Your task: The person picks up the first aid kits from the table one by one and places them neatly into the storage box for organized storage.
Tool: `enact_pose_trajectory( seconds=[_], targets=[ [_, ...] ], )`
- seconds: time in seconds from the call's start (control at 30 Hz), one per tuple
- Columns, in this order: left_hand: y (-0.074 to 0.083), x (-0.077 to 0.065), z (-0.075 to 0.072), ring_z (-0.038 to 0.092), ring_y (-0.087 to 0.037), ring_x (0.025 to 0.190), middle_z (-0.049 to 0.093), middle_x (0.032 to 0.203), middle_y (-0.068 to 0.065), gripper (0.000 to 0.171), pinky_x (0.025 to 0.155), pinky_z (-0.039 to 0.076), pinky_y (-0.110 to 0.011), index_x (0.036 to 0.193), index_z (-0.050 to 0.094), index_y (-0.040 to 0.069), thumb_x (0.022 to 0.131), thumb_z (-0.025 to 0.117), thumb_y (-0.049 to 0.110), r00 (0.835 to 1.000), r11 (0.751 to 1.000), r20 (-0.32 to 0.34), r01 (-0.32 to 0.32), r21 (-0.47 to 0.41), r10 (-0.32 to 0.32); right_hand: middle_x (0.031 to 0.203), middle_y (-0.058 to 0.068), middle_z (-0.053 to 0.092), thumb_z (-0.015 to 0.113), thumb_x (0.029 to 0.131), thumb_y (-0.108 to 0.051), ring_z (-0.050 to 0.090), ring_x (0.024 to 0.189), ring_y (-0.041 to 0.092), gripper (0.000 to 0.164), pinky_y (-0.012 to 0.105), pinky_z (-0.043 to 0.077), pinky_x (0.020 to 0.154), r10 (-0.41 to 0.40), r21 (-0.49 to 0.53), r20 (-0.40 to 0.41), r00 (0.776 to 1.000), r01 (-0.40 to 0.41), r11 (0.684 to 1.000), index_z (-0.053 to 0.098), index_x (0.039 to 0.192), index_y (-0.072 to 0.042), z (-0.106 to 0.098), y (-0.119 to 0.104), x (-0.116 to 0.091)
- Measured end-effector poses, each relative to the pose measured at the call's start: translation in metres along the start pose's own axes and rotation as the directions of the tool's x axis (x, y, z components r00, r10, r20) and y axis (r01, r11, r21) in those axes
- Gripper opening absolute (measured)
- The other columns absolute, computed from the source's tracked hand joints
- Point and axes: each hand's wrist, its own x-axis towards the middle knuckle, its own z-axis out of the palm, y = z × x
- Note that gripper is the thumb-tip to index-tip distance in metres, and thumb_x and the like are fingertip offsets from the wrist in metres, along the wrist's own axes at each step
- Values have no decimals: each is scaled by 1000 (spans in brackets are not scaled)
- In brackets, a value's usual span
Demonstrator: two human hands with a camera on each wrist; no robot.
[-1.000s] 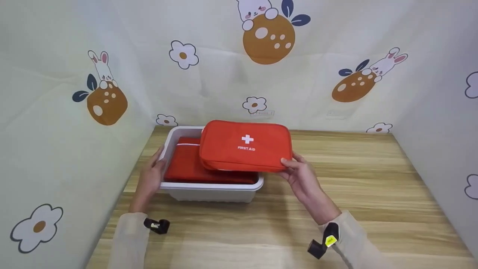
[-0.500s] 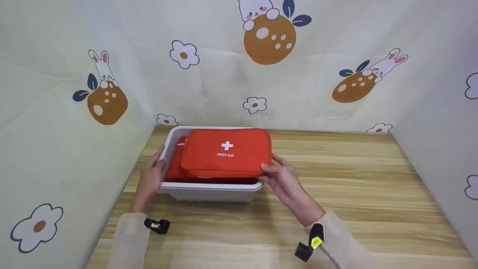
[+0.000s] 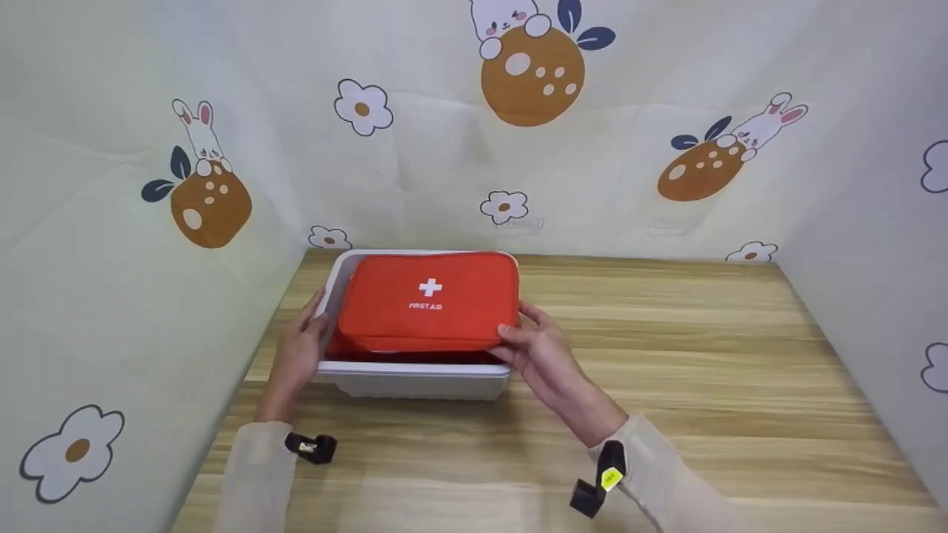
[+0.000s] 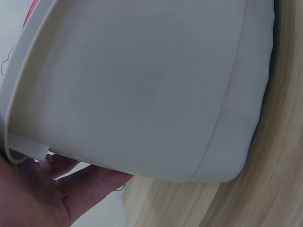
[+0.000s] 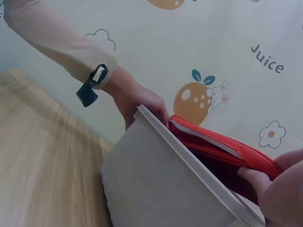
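A red first aid bag [image 3: 429, 303] with a white cross lies flat over the mouth of a light grey plastic bin [image 3: 422, 385]. My right hand [image 3: 544, 352] pinches its right near corner, thumb on the near edge. In the right wrist view, the bag [image 5: 227, 146] slants, its left end just inside the rim and its right end raised. My left hand [image 3: 298, 352] grips the bin's left rim, thumb over the edge; in the left wrist view its fingers [image 4: 94, 189] lie along the outer wall. Another red item in the bin is mostly hidden beneath the bag.
The bin stands at the back left of a wood-grain table [image 3: 666, 385]. Behind it and at both sides hang pale cloth walls [image 3: 429, 170] printed with rabbits, oranges and flowers. Each wrist wears a small black camera.
My right hand has carried the first aid bag left and slightly down, from overhanging the bin's right side to covering its opening. My left hand has stayed at the left rim.
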Motion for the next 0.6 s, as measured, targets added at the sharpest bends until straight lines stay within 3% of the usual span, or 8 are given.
enact_pose_trajectory(
  seconds=[0.27, 0.43, 0.6],
  targets=[
    [1, -1, -1, 13, -25, 158, 14, 170, -2, 53, 128, 15, -46, 159, 18, 36, 109, 29, 26, 998, 998, 22, 53, 17, -53, 151, 23, 41, 46, 99, 5, 62, 118, 24, 59, 39, 53, 104, -7, -95, 35, 999, 10, 995, 20, 152, 1, 3, 4, -1],
    [2, -2, -1, 12, -27, 158, 13, 170, -3, 53, 128, 15, -48, 159, 17, 37, 109, 29, 27, 998, 998, 25, 57, 34, -58, 159, 27, 29, 42, 100, 6, 38, 146, 34, 61, 45, 34, 120, -5, -163, 86, 996, 19, 986, 15, 155, 7, 0, 2, -2],
    [2, -1, -1, 12, -28, 158, 14, 170, -4, 53, 128, 16, -48, 160, 18, 33, 109, 29, 25, 999, 997, 16, 45, 55, -46, 162, 29, 21, 40, 100, 6, 24, 152, 38, 63, 46, 27, 124, -8, -247, 111, 994, 36, 968, 11, 155, 12, -2, 2, -3]
  ],
)
